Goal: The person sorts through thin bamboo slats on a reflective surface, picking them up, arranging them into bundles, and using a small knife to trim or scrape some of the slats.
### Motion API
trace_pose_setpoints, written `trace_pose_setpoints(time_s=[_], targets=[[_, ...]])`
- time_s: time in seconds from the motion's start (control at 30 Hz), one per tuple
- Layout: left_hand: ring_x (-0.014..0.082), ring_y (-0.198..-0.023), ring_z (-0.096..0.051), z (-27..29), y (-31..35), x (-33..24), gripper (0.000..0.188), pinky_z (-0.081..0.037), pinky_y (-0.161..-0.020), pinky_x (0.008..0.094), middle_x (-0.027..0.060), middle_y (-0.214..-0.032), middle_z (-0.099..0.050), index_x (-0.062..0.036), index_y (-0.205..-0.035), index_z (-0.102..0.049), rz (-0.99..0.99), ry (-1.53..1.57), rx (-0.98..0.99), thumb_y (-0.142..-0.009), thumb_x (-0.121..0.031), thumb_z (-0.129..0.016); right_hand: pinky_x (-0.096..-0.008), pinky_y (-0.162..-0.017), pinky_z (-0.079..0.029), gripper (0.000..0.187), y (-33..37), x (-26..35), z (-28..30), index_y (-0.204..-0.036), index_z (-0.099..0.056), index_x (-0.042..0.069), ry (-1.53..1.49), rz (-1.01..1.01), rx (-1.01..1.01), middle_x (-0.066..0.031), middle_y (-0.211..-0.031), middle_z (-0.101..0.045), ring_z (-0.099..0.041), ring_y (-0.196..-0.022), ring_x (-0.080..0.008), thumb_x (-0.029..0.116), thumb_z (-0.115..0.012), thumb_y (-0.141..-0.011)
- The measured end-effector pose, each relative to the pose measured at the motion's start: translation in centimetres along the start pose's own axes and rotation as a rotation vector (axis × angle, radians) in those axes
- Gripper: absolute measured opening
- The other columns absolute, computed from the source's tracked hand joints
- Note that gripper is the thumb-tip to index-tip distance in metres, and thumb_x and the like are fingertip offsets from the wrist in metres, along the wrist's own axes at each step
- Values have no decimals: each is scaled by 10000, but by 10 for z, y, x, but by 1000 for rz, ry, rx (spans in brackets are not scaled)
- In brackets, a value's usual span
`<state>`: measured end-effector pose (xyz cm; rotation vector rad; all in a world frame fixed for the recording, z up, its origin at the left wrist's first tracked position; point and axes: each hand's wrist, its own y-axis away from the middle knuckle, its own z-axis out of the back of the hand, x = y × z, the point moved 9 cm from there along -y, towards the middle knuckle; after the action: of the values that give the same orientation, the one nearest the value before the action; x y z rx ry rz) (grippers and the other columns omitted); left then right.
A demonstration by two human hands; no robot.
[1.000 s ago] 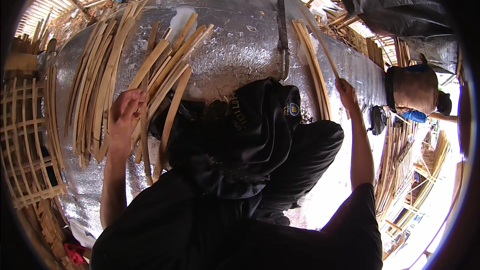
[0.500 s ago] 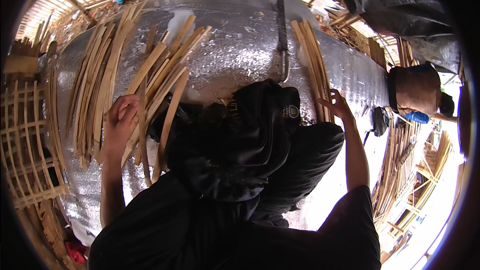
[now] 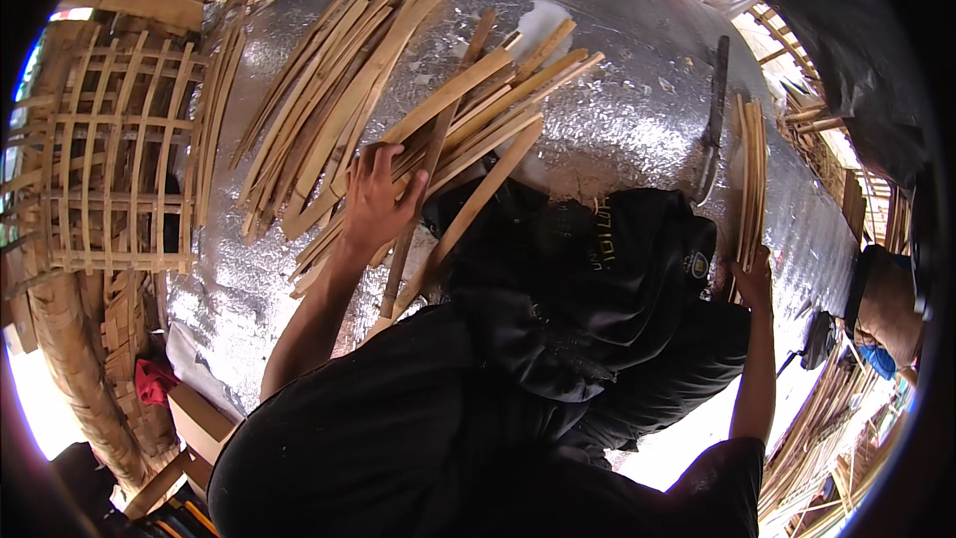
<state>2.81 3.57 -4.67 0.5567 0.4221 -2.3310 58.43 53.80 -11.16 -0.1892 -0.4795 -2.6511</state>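
The strips [image 3: 448, 96] lie in a loose, fanned heap on a silver sheet [image 3: 637, 130], beyond the left thigh, with a pile [image 3: 366, 90] of similar ones just to their left and a narrow stack [image 3: 752, 169] well apart on the right; thin, flat and wooden or bamboo by the look of them, each should be light and springy along its length, hard to snap but perhaps splintery at the cut ends, so a pinch on both long edges near the middle would probably balance one best, while the ends would serve better for evening up several. The left hand [image 3: 376, 201] is over the lower part of the heap, fingers half curled and thumb well parted from them, with no strip plainly gripped, though I cannot tell whether the fingertips press on the wood. The right hand [image 3: 755, 279] is at the near ends of the stack, its fingers close together; whether they pinch it is too small to make out. Strips crossing in the heap could drag their neighbours along, and the sheet looks slick enough to let them slide. Between the hands, black cloth [image 3: 637, 249] bunches over the lap and crowds the heap's near side, and a long dark tool [image 3: 715, 110], perhaps a blade, lies just left of the stack. Farther out, a lattice [image 3: 119, 139] stands at the left, and another person [image 3: 891, 304] is at the right edge
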Motion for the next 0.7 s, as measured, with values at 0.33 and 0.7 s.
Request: trace_pose_setpoints(time_s=[0.33,0.7], targets=[[407,-867,-671,48,-29,68,299,-538,-735,481,198,-982,-693,-33,-1064,-687,64,-147,-135,-869,-229,-802,-517,-993,-495,714,1,1,-7,-1417,-363,67,-95,-43,55,-283,-1262,-646,-640,-1165,-466,280,-752,-858],[380,-1046,-673,49,-32,128,366,-552,-877,463,191,-1102,-700,-65,-1147,-676,161,-221,-80,-881,-286,-794,-511,-1011,-480,728,-2,-8,-8,-1434,-357,56,-122,-23,55,-286,-1299,-618,-619,-1205,-459,269,-749,-858]])
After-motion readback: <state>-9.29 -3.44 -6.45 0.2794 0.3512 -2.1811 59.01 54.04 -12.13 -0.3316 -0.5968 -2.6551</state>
